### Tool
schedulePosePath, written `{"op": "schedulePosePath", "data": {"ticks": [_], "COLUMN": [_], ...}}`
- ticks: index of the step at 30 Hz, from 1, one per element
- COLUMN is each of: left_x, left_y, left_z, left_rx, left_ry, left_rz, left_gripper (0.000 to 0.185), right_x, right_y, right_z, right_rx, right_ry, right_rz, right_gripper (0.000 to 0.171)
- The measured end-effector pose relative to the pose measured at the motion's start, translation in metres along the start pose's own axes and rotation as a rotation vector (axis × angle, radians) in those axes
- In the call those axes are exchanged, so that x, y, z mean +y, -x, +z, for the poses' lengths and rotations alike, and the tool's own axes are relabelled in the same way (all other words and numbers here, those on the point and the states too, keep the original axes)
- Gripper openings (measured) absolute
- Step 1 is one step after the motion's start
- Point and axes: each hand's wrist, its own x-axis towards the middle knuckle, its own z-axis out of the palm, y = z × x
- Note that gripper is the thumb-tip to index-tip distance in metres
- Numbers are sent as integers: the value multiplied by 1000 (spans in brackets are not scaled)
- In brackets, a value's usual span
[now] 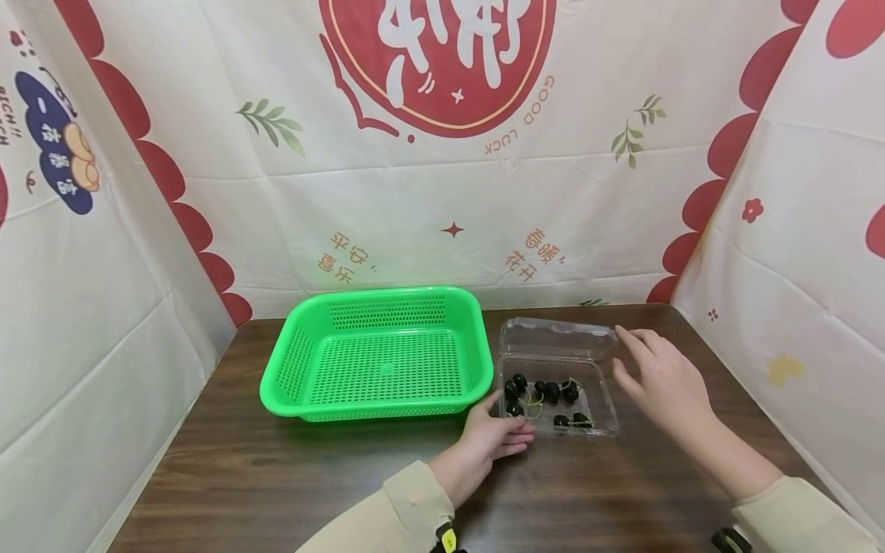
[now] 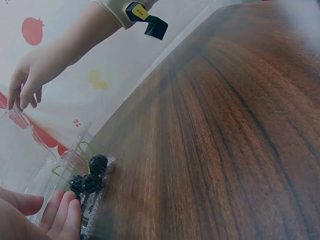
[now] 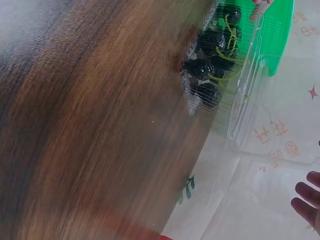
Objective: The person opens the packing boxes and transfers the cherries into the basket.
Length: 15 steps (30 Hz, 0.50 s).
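A clear plastic clamshell box (image 1: pixel 604 415) stands with its lid (image 1: pixel 553 338) raised at the back. Inside lie several dark cherries (image 1: pixel 551 392) with thin green stems; the left wrist view shows some cherries (image 2: pixel 91 183) through the wall. My left hand (image 1: pixel 487 434) rests against the box's near left corner, thumb by the left side and fingers along the front. At the lid's right edge is my right hand (image 1: pixel 660 380), its fingertips at the rim and the thumb apart. The right wrist view catches only a few spread fingers (image 3: pixel 306 194) beside the lid.
A green plastic basket (image 1: pixel 273 384) with slotted walls stands left of the box, nearly touching it. Both are on a brown wooden table (image 1: pixel 332 484). Printed white cloth (image 1: pixel 415 200) hangs behind the table and along both sides.
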Motion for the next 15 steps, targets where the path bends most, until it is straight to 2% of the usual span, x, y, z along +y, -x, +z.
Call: {"op": "schedulePosePath", "data": {"ticks": [7, 15], "left_x": [2, 1], "left_y": [-4, -6], "left_z": [2, 2], "left_rx": [-31, -68], "left_ry": [-2, -7], "left_rz": [-5, -16], "left_gripper": [72, 69], "right_x": [-1, 1], "right_y": [-2, -1], "right_z": [1, 2], "right_rx": [-21, -107], "right_ry": [-4, -19], "right_rz": [54, 109], "right_gripper": [53, 58]}}
